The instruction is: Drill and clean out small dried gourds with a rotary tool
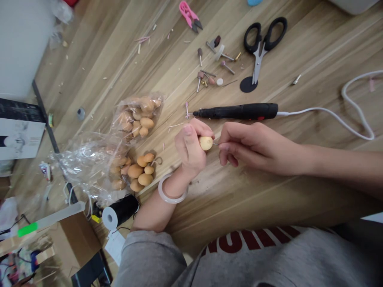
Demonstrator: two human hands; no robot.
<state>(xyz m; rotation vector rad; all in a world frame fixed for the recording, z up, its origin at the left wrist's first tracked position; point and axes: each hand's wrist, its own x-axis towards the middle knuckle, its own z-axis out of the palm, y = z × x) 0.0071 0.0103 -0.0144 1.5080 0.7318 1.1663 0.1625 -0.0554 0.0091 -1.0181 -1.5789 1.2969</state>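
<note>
Left hand (189, 149) gripping tan egg-shaped bead (206, 143), fingers closed around it. Right hand (254, 145) nearby, fingertips (223, 146) pinching thin metal pin (215, 144) at bead's end. Risks: smooth bead slipping if left fingers are loosening; pin bending or pricking fingertips if pressing off-line. Black rotary engraver (235, 111) lying just beyond fingers.
</note>
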